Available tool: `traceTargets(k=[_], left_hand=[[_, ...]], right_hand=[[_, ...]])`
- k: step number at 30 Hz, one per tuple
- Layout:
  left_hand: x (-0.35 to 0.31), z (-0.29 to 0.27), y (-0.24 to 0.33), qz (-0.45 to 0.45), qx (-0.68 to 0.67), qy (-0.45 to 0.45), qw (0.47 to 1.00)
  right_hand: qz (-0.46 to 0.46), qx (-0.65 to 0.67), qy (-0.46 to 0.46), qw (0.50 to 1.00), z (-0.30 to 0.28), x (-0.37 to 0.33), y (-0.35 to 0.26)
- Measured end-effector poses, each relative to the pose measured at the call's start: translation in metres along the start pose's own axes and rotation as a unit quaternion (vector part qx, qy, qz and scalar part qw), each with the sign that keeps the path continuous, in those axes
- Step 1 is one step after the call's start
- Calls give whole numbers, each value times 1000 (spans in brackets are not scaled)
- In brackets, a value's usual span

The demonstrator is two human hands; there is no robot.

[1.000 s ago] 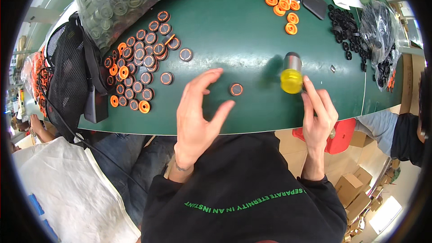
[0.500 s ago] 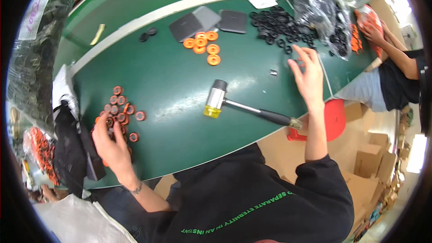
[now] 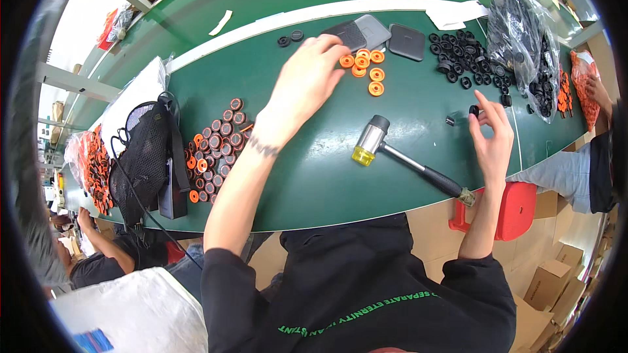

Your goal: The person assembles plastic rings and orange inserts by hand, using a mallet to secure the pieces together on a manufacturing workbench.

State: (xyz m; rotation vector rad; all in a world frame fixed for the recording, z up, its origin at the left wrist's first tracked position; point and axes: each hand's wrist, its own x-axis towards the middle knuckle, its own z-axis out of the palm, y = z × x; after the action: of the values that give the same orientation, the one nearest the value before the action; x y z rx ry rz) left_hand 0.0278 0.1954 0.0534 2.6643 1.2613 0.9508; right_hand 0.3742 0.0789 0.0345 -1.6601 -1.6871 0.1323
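Since the earlier frame, the left hand point(image 3: 306, 85) has been moved from the black-orange discs point(image 3: 215, 140) to the orange rings point(image 3: 377, 74), upper center; the right hand point(image 3: 494, 136) has been drawn back from the black pile point(image 3: 466, 83), upper right. One black ring point(image 3: 473, 110) is now pinched between right thumb and fingertip, right of center, just off the pile. Left thumb and fingers are held apart beside the nearest orange ring; contact can't be told. Pads point(image 3: 407, 42) are set behind the rings. The mallet point(image 3: 374, 136) is left lying mid-frame on the green table point(image 3: 314, 183), untouched. Discs are heaped left of center.
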Motion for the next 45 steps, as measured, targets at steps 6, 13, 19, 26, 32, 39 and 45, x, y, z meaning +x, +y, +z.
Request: traceTargets(k=[6,13,19,26,32,39,45], left_hand=[[-3,32,-13,-24,7,-70,997],[-24,4,0,-45,-9,-82,996],[-94,-48,76,-301,-443,35,844],[-176,-22,104,-369,-731,153,554],[-179,-26,93,-363,-777,121,500],[-181,-18,96,-328,-805,105,483],[-183,-13,99,-309,-812,125,479]], right_hand=[[-7,173,-5,985,-12,-34,-64],[-115,244,-157,950,54,-86,-108],[-139,178,-149,963,58,-86,-102],[-112,167,-222,954,52,-82,-110],[-158,149,-256,942,49,-73,-110],[-99,282,-162,941,41,-64,-145],[-176,299,-139,927,68,-51,-175]])
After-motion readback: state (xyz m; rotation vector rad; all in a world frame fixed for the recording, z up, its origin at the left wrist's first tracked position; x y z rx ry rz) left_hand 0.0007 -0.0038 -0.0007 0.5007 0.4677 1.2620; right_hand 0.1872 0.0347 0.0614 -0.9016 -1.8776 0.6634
